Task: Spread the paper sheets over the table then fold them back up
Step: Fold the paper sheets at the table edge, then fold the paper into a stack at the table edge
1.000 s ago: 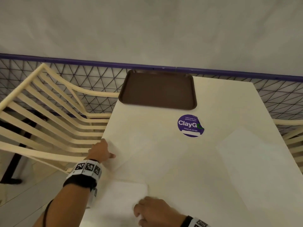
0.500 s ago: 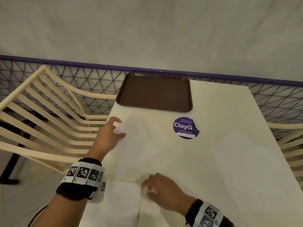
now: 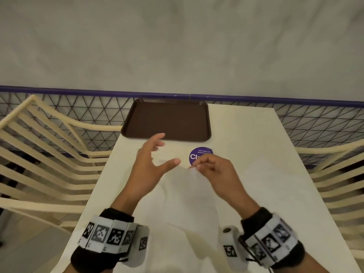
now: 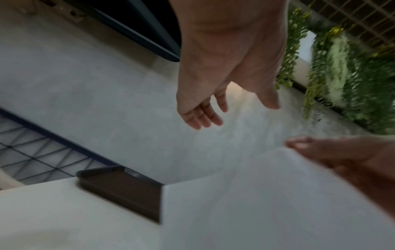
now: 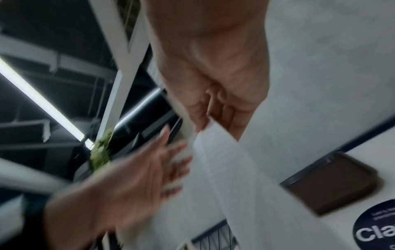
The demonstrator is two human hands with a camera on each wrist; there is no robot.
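Overhead, the right hand (image 3: pixel 213 170) pinches a corner of the paper sheet (image 3: pixel 189 198), lifting it off the table (image 3: pixel 246 138); the left hand (image 3: pixel 151 166) hovers spread. Left wrist: thin, floppy paper, best gripped at corners. Right wrist: same pinch.

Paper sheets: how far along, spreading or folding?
Done: one paper sheet lies flat on the right side of the table. In hand: the right hand pinches a corner of the lifted sheet, while the left hand is open beside it, holding nothing. Left: I cannot tell spreading from folding here; no folded stack shows.
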